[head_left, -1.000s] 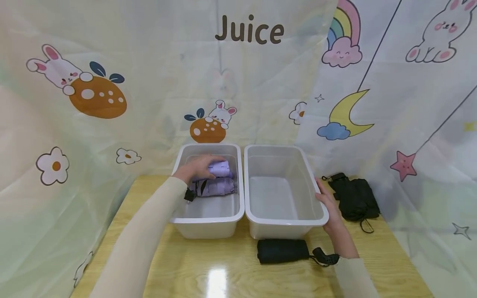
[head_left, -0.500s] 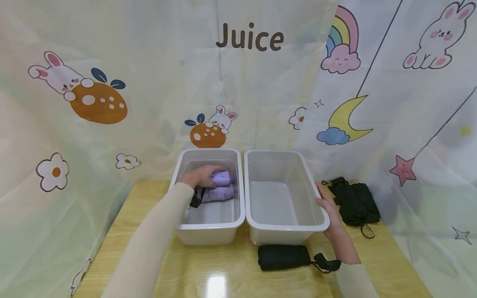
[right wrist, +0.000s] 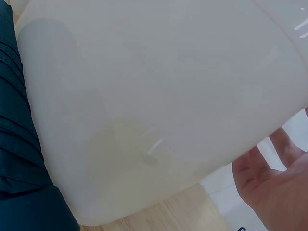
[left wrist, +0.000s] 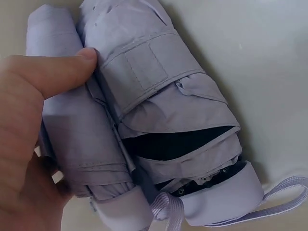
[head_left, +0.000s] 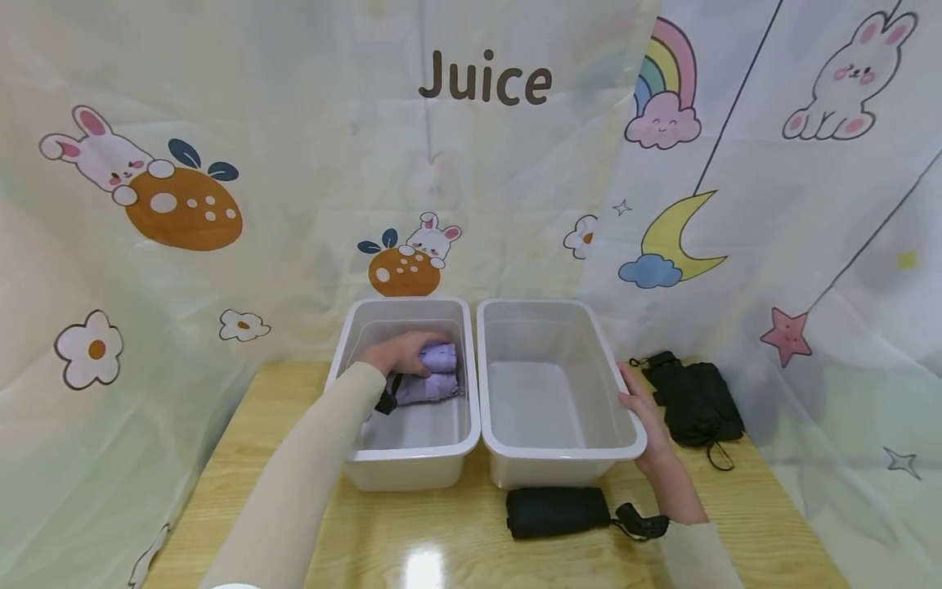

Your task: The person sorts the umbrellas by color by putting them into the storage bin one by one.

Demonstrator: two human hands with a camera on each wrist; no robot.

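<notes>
Two folded lavender umbrellas lie side by side in the left white plastic bin (head_left: 412, 452). My left hand (head_left: 401, 353) grips the far umbrella (head_left: 439, 358); its thumb lies across the cloth in the left wrist view, while the other fingers are partly hidden underneath. Beside it rests the near umbrella (left wrist: 187, 115), its cloth strap fastened and a cord loop at its handle. My right hand (head_left: 648, 409) holds the right-hand rim of the right plastic bin (head_left: 562, 452), thumb over the edge and fingers outside. In the right wrist view, those fingers touch the bin's outer wall (right wrist: 144, 96).
A folded dark umbrella (head_left: 555, 513) lies on the wooden table (head_left: 368, 532) before the right bin. Right of that bin sits a black folded bundle (head_left: 695, 401) with cords. Behind the bins hangs a printed cloth (head_left: 294, 204).
My left hand has shifted slightly to the right, still on the far umbrella. The right hand stays at the bin's rim. The head view has tilted up a little.
</notes>
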